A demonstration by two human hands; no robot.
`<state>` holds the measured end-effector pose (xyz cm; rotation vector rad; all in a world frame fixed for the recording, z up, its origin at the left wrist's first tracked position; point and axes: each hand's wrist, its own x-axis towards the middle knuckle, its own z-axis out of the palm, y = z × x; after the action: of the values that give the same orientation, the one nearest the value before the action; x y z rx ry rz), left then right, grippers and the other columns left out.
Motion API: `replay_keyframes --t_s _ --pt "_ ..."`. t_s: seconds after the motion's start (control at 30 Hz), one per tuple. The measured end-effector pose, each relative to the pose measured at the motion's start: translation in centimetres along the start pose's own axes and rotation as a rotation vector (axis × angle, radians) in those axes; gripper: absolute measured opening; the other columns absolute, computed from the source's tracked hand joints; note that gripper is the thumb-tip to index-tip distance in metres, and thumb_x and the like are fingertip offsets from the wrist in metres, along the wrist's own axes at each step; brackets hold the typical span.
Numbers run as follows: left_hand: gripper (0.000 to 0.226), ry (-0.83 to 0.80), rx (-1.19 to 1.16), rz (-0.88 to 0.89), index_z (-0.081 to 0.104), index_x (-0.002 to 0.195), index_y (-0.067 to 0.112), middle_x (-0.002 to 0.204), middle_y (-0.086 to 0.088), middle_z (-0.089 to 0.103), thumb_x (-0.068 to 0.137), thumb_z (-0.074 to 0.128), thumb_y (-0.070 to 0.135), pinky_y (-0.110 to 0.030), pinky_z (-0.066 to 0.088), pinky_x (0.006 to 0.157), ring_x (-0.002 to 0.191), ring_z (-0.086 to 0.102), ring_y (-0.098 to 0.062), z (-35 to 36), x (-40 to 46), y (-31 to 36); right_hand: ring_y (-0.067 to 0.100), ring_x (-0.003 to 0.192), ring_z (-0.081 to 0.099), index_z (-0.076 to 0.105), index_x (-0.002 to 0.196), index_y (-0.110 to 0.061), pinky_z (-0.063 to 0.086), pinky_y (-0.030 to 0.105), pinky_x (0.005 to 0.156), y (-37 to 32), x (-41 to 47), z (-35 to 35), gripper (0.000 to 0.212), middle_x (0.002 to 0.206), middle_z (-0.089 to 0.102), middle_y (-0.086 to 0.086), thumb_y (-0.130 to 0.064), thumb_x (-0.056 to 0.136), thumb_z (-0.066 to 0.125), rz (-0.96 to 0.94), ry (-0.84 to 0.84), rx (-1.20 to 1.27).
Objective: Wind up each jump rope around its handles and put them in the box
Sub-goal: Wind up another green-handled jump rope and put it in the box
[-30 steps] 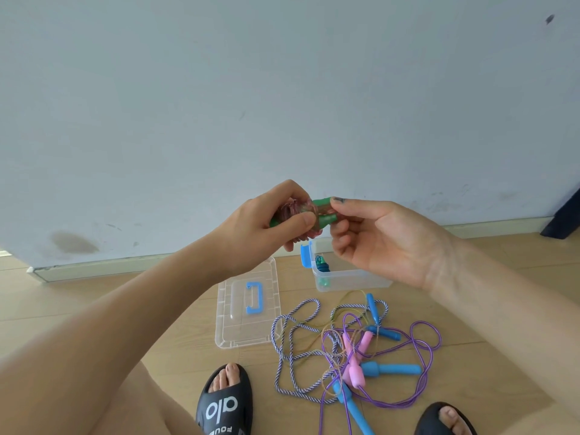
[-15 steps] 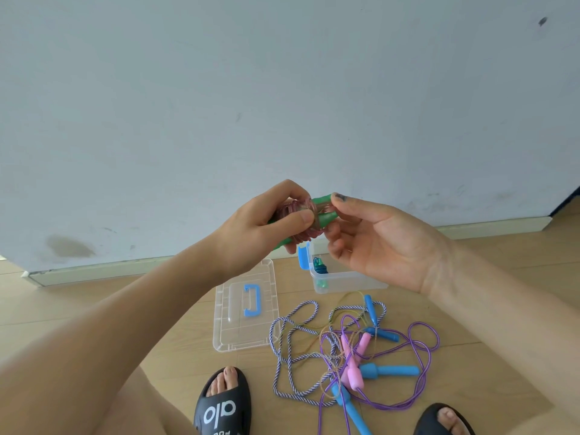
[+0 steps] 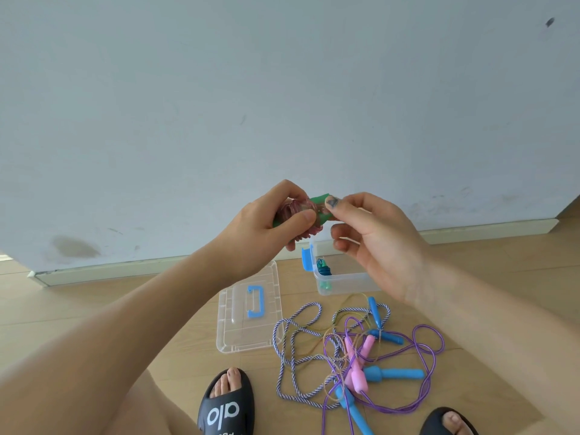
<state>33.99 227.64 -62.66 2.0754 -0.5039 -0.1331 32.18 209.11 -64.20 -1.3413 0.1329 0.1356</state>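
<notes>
Your left hand [image 3: 266, 219] grips the wound pink rope [image 3: 293, 211] and its green handles [image 3: 320, 206], thumb across the coils, fingers curled behind. Your right hand [image 3: 381, 243] pinches the handle tips with thumb and forefinger, other fingers loosely curled. The bundle hangs above the clear box [image 3: 345, 282] on the floor [image 3: 125, 309].

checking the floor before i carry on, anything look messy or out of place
Yes: the loose jump ropes lie in one tangled heap on the floor in front of the box, cords crossing each other. The box lid lies off, beside it.
</notes>
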Motion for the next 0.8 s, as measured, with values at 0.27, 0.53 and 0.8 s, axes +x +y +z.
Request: replay_keyframes --t_s 0.27,0.53,0.8 --pt "0.008 0.069 0.173 -0.004 0.050 0.103 0.029 0.075 0.037 0.063 0.098 0.054 0.034 -0.012 0.044 0.063 0.069 0.062 0.007 1.2 0.7 -0.1 0.007 0.056 0.060 0.061 0.089 -0.010 0.048 0.014 0.051 0.1 -0.7 1.0 0.014 0.077 0.066 0.007 -0.022 0.096 0.062 -0.271 0.234 -0.480" --pt "0.019 0.159 0.298 0.024 0.047 0.107 0.027 0.081 0.008 0.064 0.096 0.053 0.042 -0.026 0.040 0.057 0.063 0.052 -0.010 2.5 1.5 -0.3 0.011 0.056 0.068 0.067 0.093 -0.001 0.062 0.031 0.069 0.6 0.1 1.5 0.010 0.059 0.069 -0.002 -0.012 0.093 0.065 -0.071 0.302 -0.111" --pt "0.018 0.158 0.233 -0.110 0.051 0.103 0.024 0.076 0.010 0.068 0.097 0.050 0.042 -0.030 0.051 0.066 0.071 0.064 -0.017 3.1 2.2 -0.4 0.006 0.054 0.059 0.067 0.091 -0.005 0.055 0.020 0.062 0.6 1.3 1.4 0.003 0.063 0.065 0.001 -0.005 0.087 0.068 -0.036 0.334 -0.119"
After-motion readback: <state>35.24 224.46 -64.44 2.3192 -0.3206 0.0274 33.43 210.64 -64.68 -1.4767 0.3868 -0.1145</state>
